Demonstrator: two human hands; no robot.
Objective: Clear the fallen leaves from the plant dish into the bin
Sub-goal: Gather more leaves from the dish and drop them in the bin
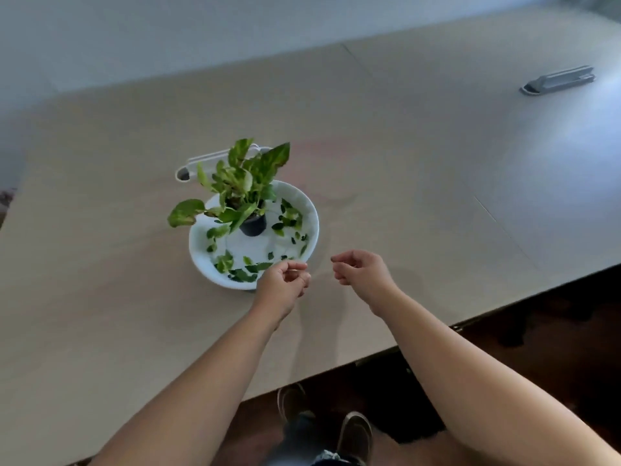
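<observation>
Pale counter over dark floor. Left hand hovered at the near rim of the white dish, fingers loosely curled, holding nothing; right hand just beside, likewise loose and unladen. Fallen leaves lay around the potted plant. Best: pinch near leaves first, avoid the pot. No bin in view.

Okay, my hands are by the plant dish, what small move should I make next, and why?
Probably reach the left hand forward and pinch the loose green leaves at the round white dish's near rim: both hands look empty, and those leaves lie closest.
</observation>
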